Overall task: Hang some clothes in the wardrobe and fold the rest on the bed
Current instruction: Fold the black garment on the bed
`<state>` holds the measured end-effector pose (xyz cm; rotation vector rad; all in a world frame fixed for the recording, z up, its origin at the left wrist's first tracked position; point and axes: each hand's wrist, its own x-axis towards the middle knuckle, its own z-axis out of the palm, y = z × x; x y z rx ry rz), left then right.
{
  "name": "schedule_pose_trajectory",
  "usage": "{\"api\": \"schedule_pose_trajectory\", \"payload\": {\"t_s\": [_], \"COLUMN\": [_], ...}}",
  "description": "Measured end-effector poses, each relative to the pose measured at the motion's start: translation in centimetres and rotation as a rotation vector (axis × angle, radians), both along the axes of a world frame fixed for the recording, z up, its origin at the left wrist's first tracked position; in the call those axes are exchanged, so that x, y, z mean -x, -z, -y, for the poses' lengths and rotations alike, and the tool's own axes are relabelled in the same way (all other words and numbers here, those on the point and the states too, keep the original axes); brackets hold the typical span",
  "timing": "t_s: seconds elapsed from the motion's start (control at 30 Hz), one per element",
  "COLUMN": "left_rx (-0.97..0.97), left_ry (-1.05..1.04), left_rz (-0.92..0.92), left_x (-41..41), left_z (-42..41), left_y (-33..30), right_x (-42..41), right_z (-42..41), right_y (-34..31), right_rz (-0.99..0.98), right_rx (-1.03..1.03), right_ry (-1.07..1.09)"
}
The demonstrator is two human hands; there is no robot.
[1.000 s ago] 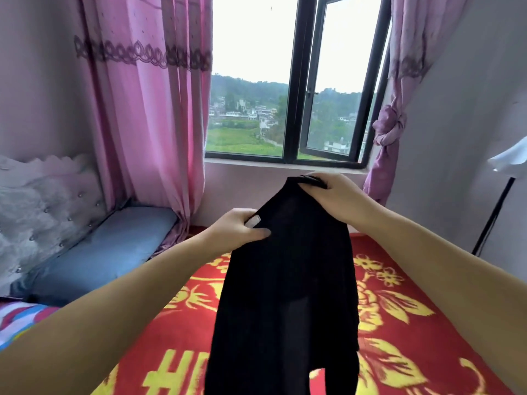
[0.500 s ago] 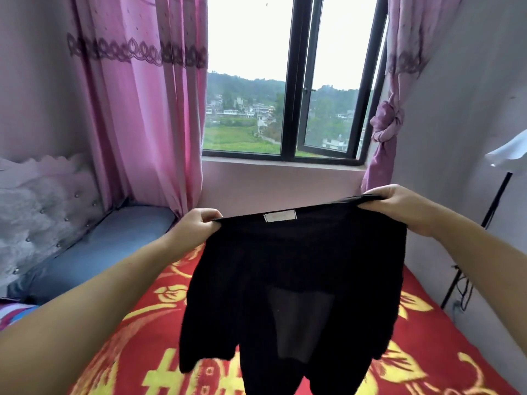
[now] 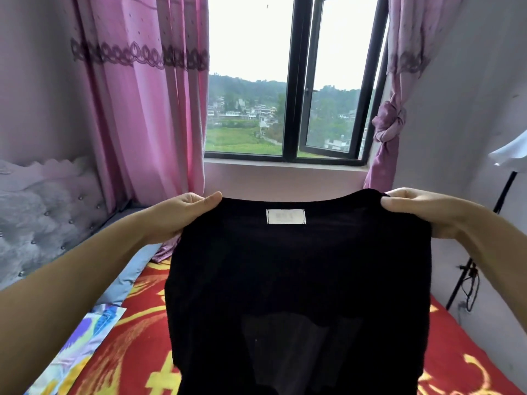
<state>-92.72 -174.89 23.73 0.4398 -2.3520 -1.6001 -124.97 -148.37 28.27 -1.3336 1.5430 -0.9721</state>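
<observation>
The person is holding a black top [image 3: 299, 280] up in the air over the bed [image 3: 137, 352], facing the window [image 3: 288, 81]; the left hand [image 3: 182, 215] is pinching one shoulder corner, thumb lying over the cloth with the fingers curled behind it; the right hand [image 3: 419, 209] is gripping the other corner the same way, fingers wrapped round the edge. The neckline is running level between the two hands, with the label [image 3: 285, 216] sitting midway and facing the wearer of the camera; the body of the top is hanging straight down from that line, so its long axis is lying vertical, below both grips, and its lower part is dropping out of view. Neither hand is nearer; the top is spread evenly between them. The bed is lying directly beneath, so a fold would probably begin by lowering the top flat onto it; no wardrobe or hanger is showing here.
</observation>
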Motion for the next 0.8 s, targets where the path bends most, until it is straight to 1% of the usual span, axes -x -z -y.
{"api": "schedule_pose_trajectory", "payload": {"t_s": [0.07,0.13,0.17,0.2,0.23,0.27,0.33,0.4,0.47,0.5,0.57,0.6,0.67,0.7,0.73,0.8], "left_rx": [0.138,0.294,0.339,0.348,0.299,0.206,0.059,0.019,0.114,0.195,0.340,0.383,0.394,0.394,0.391,0.333], "left_ry": [-0.107,-0.245,-0.304,-0.344,-0.351,-0.318,-0.207,-0.079,-0.008,-0.009,-0.040,-0.065,-0.094,-0.089,-0.088,-0.068], "left_rz": [-0.029,-0.059,-0.079,-0.109,-0.138,-0.151,-0.121,-0.110,-0.091,-0.068,0.039,0.106,0.194,0.206,0.200,0.129], "left_x": [0.1,0.6,1.0,1.2,1.5,1.8,2.1,2.3,2.4,2.4,2.1,1.9,1.3,0.9,0.5,-0.3], "left_z": [0.0,0.1,0.0,-0.3,-0.8,-1.5,-2.8,-3.9,-4.0,-3.8,-3.3,-3.0,-2.3,-1.8,-1.4,-0.6], "left_y": [-0.2,0.1,0.3,0.4,0.5,0.4,0.2,0.2,0.2,0.2,0.4,0.6,1.2,1.4,1.4,1.4], "right_x": [-0.2,-0.5,-0.8,-1.0,-1.3,-1.5,-1.5,-1.3,-1.1,-1.1,-0.8,-0.7,-0.5,-0.4,-0.3,-0.1], "right_z": [0.1,0.6,0.9,1.2,1.4,1.6,1.8,1.7,1.3,1.1,0.7,0.5,0.1,-0.1,-0.3,-0.6], "right_y": [0.1,0.4,0.6,0.7,0.7,0.7,0.6,0.5,0.5,0.5,0.7,0.7,0.9,0.9,0.9,0.8], "right_rz": [0.000,-0.033,-0.045,-0.059,-0.076,-0.089,-0.103,-0.125,-0.148,-0.155,-0.172,-0.181,-0.173,-0.164,-0.156,-0.136], "right_rx": [-0.017,0.013,0.050,0.094,0.139,0.182,0.256,0.303,0.314,0.312,0.298,0.288,0.273,0.267,0.257,0.222], "right_ry": [-0.012,0.077,0.129,0.168,0.201,0.238,0.324,0.377,0.398,0.407,0.424,0.429,0.435,0.437,0.432,0.386]}}
